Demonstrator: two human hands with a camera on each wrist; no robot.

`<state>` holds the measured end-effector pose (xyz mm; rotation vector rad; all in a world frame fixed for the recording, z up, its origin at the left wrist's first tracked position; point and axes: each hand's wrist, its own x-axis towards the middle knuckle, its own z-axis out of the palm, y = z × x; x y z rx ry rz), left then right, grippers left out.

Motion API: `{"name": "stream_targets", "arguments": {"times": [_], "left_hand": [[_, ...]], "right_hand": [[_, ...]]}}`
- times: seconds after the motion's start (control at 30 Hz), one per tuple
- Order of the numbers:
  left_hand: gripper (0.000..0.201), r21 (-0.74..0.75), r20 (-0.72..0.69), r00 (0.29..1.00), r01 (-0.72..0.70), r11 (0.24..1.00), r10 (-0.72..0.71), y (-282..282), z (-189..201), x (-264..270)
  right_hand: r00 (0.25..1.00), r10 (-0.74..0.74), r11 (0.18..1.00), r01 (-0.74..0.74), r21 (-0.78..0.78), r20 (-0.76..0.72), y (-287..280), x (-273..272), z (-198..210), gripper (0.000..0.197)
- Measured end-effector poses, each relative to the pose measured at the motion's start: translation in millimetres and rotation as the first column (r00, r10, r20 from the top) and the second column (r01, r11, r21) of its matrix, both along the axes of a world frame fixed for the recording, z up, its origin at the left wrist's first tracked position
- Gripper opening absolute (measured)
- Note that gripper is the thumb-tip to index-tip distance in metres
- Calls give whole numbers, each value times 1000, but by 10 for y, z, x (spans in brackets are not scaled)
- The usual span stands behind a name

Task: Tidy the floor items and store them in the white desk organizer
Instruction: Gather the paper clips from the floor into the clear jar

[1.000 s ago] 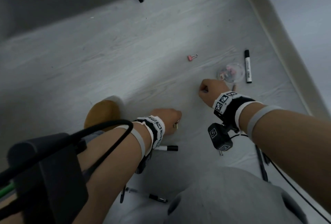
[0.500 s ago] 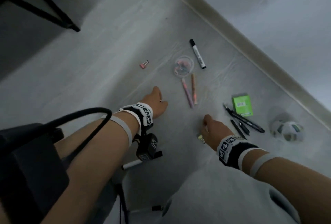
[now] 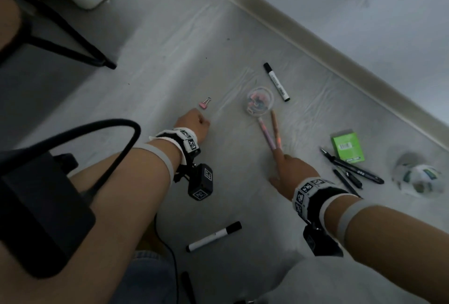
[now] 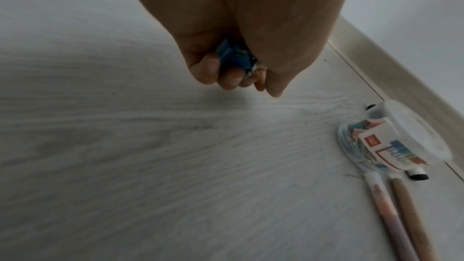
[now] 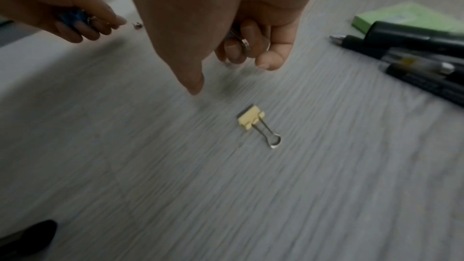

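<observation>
My left hand [image 3: 195, 124] is a fist on the floor gripping a blue binder clip [image 4: 236, 58], just short of a pink binder clip [image 3: 204, 103]. My right hand [image 3: 288, 172] hovers low with index finger and thumb spread. Its other fingers curl round a silver-handled clip [image 5: 239, 42]. A yellow binder clip [image 5: 256, 122] lies on the floor under that hand, hidden in the head view. A clear round tub of clips [image 3: 259, 103] stands between the hands, further out. I do not see a white desk organizer.
Two pastel pens [image 3: 269, 133] lie by the tub, a white marker [image 3: 277, 81] beyond it, another marker [image 3: 213, 237] near my knee. A green box [image 3: 347, 147], black pens [image 3: 352, 170] and a white roll [image 3: 418, 177] lie right. Black chair legs [image 3: 73, 43] stand left; the baseboard [image 3: 315, 43] runs behind.
My left hand has reached forward toward the pink clip. My right hand has drawn back from the tub to above the yellow clip, with index finger and thumb now spread. The head view swung right.
</observation>
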<state>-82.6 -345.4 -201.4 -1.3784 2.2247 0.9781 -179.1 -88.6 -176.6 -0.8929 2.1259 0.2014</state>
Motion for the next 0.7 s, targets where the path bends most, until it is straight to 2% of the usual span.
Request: {"name": "stream_targets", "arguments": {"times": [0.1, 0.27, 0.33, 0.47, 0.57, 0.7], "left_hand": [[31, -52, -49, 999, 11, 999, -13, -119, 2, -81], [50, -109, -42, 993, 106, 988, -111, -265, -116, -348], [48, -124, -27, 987, 153, 980, -158, -259, -161, -438], [28, -234, -6, 976, 209, 949, -216, -171, -208, -519], [27, -261, -1, 976, 210, 942, -217, -87, -230, -522], [34, -183, 70, 977, 209, 961, -200, -30, -186, -528]], "right_hand": [[999, 36, 998, -34, 46, -36, 81, -51, 59, 67], [997, -48, 998, 50, 42, -54, 367, -31, 1, 62], [994, -84, 995, 87, 45, -67, 474, -10, -38, 66], [988, -140, 988, 144, 53, -71, 578, 28, -106, 67], [983, -179, 982, 181, 51, -42, 595, 75, -143, 56], [982, -188, 981, 187, 55, 8, 567, 157, -159, 40]]}}
